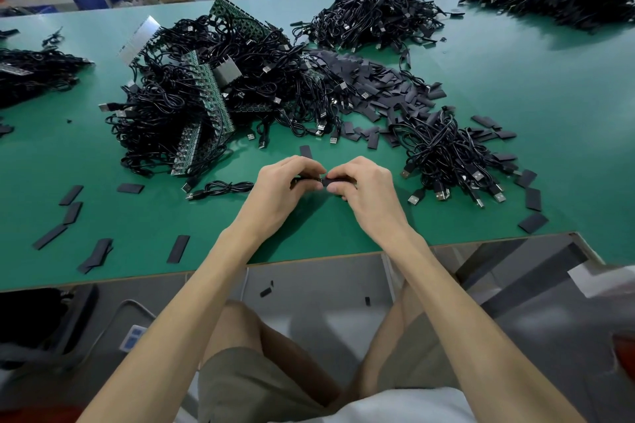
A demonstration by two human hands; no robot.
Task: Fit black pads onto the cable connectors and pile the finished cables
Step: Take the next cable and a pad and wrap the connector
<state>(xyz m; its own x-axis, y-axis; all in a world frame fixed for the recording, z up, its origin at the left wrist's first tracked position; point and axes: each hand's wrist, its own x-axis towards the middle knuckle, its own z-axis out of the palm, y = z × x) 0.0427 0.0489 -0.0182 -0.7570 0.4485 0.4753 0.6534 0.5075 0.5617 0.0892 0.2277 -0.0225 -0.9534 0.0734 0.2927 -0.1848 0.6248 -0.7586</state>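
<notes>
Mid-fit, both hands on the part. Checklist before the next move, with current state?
1. Left hand pinches thin black cable: ok.
2. Right hand pinches flat black rectangular pad: ok.
3. Pad fully seated on connector: cannot tell, fingers hide the joint.
4. Cable slack on green table free of tangled cable heap: cannot tell.
5. Pile of coiled black USB cables on the right, ready for drop-off: ok.
6. Heap of loose black pads stocked: ok.

The green table bears heaps of black cables — black pads and green circuit strips among them.
</notes>
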